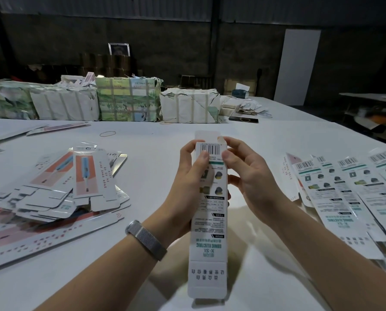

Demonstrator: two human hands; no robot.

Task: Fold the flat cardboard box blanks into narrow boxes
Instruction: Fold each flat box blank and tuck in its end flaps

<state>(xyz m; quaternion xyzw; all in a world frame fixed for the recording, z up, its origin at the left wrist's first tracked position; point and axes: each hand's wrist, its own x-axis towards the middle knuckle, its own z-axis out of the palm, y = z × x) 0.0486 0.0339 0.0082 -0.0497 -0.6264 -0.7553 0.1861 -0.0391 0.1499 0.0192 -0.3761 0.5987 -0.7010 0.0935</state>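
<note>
Your left hand (pixel 188 176) and right hand (pixel 246 173) both grasp one narrow box (pixel 209 216), held above the white table (pixel 156 151), its long axis running away from you. Your fingers curl round its far end, thumbs pressing beside the barcode; the far flap (pixel 204 134) stands open. The card is smooth, white and printed, with crisp straight creases. Flat blanks (pixel 356 198) lie fanned at right, a glossy loose pile (pixel 59 189) at left; bare tabletop stays between them. Taped paper bundles (pixel 127 99) line the far edge. A mesh wristband (pixel 146 240) circles your left wrist.
</note>
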